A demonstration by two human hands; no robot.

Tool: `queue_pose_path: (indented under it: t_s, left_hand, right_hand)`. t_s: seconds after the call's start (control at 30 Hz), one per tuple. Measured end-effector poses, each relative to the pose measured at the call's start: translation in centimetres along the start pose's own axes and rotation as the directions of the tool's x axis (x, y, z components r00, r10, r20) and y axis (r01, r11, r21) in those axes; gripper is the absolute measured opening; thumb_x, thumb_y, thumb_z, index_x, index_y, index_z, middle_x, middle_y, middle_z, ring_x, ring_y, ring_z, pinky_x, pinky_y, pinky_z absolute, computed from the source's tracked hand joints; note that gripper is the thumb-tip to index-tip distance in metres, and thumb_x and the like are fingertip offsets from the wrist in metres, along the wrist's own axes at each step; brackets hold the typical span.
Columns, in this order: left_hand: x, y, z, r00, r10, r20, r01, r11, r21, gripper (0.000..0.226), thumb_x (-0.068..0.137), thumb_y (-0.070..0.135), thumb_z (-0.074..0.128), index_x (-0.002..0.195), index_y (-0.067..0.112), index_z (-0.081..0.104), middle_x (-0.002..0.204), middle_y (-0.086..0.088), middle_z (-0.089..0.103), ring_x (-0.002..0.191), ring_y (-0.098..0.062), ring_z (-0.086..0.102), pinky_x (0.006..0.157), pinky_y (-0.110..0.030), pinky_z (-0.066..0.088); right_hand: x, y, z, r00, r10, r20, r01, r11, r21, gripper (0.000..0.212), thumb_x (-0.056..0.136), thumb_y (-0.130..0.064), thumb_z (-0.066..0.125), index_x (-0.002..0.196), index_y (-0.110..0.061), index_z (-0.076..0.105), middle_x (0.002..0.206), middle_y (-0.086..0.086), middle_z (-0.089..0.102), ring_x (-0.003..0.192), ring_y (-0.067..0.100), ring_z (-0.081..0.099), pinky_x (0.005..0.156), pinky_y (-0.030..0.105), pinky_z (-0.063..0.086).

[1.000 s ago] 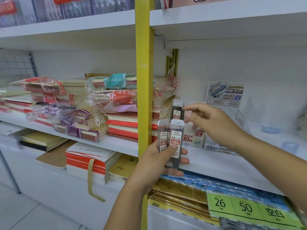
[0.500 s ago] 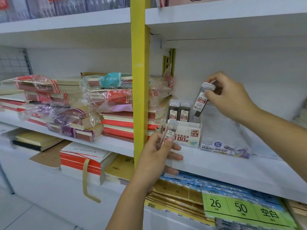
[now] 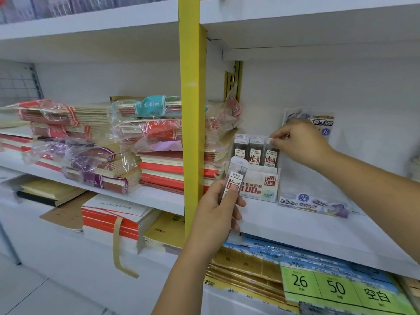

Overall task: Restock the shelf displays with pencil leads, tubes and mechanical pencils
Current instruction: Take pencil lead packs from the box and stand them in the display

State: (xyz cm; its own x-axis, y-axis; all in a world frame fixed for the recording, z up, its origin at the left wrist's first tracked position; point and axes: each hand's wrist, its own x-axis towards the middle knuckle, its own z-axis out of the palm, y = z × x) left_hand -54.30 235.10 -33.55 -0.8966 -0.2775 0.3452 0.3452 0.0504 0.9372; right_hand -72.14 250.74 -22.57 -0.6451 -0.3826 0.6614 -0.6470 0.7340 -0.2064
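Pinching the cap of a lead tube [image 3: 271, 155] between the fingers [image 3: 278, 135] of your right hand [image 3: 302, 144], you hold it upright at the right end of the back row of the display box [image 3: 261, 187]. There it stands in line with the two tubes [image 3: 241, 148] in that row, likely so it drops straight into its slot, label outward. Your left hand [image 3: 218, 208] grips the spare tube [image 3: 235, 178] just in front of the box's left corner, probably so it is ready for the next slot.
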Motion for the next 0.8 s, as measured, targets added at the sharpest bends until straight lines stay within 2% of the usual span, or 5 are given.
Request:
queue_pose_path:
  t_s: [0.17, 0.4, 0.5, 0.6, 0.8]
  left_hand:
    - [0.1, 0.5, 0.5, 1.000, 0.017, 0.007, -0.017, 0.999, -0.029, 0.031, 0.102, 0.030, 0.052, 0.086, 0.050, 0.068, 0.076, 0.010, 0.065, 0.065, -0.005, 0.062, 0.058, -0.020, 0.055]
    - [0.1, 0.6, 0.9, 1.000, 0.013, -0.016, -0.014, 0.999, -0.044, 0.017, 0.100, 0.026, 0.057, 0.099, 0.037, 0.071, 0.086, 0.007, 0.074, 0.077, -0.005, 0.070, 0.065, -0.021, 0.058]
    - [0.3, 0.7, 1.1, 0.999, 0.026, -0.024, -0.027, 0.999, -0.036, 0.016, 0.099, 0.023, 0.059, 0.101, 0.034, 0.070, 0.089, 0.008, 0.075, 0.079, -0.005, 0.071, 0.064, -0.018, 0.056]
    - [0.6, 0.9, 1.6, 0.999, 0.054, -0.004, -0.054, 0.998, -0.042, 0.014, 0.098, 0.022, 0.060, 0.100, 0.030, 0.071, 0.088, 0.005, 0.075, 0.075, -0.003, 0.069, 0.063, -0.018, 0.056]
    - [1.1, 0.7, 3.7, 0.994, 0.112, -0.012, -0.112, 0.994, 0.004, 0.018, 0.096, 0.023, 0.064, 0.099, 0.040, 0.070, 0.088, 0.005, 0.073, 0.082, -0.004, 0.067, 0.070, -0.022, 0.058]
  right_hand:
    - [0.0, 0.1, 0.0, 0.999, 0.030, -0.014, -0.031, 0.999, -0.027, 0.018, 0.083, -0.025, 0.074, 0.100, -0.019, 0.075, 0.088, 0.007, 0.061, 0.082, 0.018, 0.052, 0.071, 0.025, 0.034]
    - [-0.6, -0.6, -0.6, 0.997, 0.072, 0.040, -0.070, 0.996, -0.060, 0.028, 0.095, -0.022, 0.056, 0.120, -0.018, 0.068, 0.109, 0.019, 0.063, 0.106, 0.034, 0.055, 0.093, 0.040, 0.045]
    - [-3.1, -2.3, -2.4, 0.999, 0.000, -0.044, 0.004, 0.995, 0.104, 0.024, 0.096, -0.020, 0.055, 0.115, -0.018, 0.070, 0.104, 0.004, 0.067, 0.100, 0.018, 0.057, 0.088, 0.030, 0.044]
    - [-7.1, -5.0, -3.9, 0.993, -0.017, 0.113, -0.039, 0.879, 0.475, 0.022, 0.095, -0.029, 0.055, 0.113, -0.035, 0.067, 0.096, -0.023, 0.069, 0.089, -0.011, 0.059, 0.070, 0.002, 0.042]
    - [-8.1, -5.8, -4.1, 0.984, 0.045, 0.174, -0.151, 0.736, 0.660, 0.030, 0.089, -0.008, 0.066, 0.113, -0.026, 0.067, 0.089, -0.010, 0.075, 0.070, 0.000, 0.066, 0.059, 0.015, 0.051]
